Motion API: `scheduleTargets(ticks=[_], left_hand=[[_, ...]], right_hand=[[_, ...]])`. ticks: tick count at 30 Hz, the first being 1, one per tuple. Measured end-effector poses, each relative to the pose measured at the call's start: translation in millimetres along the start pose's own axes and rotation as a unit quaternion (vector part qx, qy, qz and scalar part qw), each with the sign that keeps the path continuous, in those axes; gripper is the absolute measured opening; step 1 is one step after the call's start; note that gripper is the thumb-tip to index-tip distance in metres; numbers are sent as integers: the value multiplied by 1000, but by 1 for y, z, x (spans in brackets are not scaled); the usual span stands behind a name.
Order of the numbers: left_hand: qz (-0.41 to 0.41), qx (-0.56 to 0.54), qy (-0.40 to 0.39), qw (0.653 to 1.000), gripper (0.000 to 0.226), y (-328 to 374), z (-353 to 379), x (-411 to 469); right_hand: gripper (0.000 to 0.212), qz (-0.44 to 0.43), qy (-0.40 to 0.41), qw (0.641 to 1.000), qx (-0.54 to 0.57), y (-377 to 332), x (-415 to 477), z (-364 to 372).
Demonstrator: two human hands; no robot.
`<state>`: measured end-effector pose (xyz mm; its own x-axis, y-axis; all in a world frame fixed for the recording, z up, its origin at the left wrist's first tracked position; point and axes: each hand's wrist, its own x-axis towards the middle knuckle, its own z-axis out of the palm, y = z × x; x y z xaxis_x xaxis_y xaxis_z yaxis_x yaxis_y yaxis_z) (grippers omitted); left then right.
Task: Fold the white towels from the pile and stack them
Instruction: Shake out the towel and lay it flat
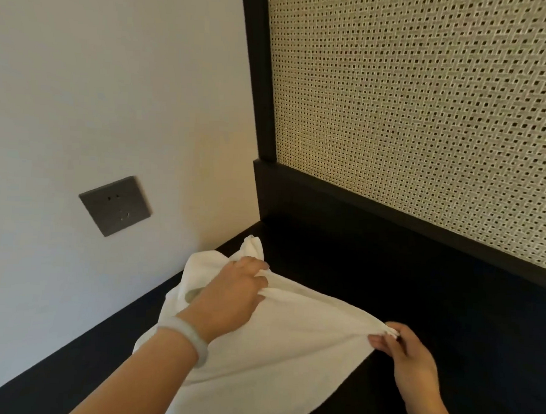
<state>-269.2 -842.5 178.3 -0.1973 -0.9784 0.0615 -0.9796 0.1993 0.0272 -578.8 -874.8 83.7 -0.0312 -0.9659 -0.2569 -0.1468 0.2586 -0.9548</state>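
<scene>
White terry cloth: one towel is stretched between both hands above a dark tabletop. The left hand bunches the upper edge, its fingers clenched around a fold. The right hand pinches a corner, its fingers closed on the cloth. The edge between the two sets of fingers runs taut; the rest hangs below them. A crumpled tip of the towel rises just beyond the left fingers. A pale bangle sits on the left wrist. Left of the left fingers is a white wall with a grey socket plate. Beyond both sets of fingers stands a woven cane panel in a black frame. The left forearm covers part of the towel; the picture's bottom edge cuts off its lower part.
</scene>
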Motion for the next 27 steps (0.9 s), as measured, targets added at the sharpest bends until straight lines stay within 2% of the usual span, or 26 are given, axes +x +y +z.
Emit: scheduleTargets(ticks=[2, 4, 13, 17, 20, 23, 27], left_hand=[[25, 48, -59, 997, 38, 0, 5, 12], [19, 51, -96, 994, 41, -3, 11, 20], [14, 133, -128, 983, 31, -7, 18, 30], [-13, 130, -85, 988, 23, -7, 7, 26], [-51, 117, -47, 991, 17, -20, -19, 15], [-83, 113, 2, 990, 16, -40, -67, -8], [-155, 122, 124, 973, 21, -68, -162, -49]], right_hand=[[21, -12, 0, 1000, -11, 1, -1, -1], [23, -17, -1, 1000, -7, 4, -1, -1], [22, -19, 10, 1000, -2, 10, 5, 0], [18, -26, -10, 999, -29, 4, -1, 0], [27, -70, -19, 997, -31, -28, -2, 3], [29, -173, -15, 985, 0, -106, 7, 18], [20, -298, -83, 950, 50, -252, 12, 54]])
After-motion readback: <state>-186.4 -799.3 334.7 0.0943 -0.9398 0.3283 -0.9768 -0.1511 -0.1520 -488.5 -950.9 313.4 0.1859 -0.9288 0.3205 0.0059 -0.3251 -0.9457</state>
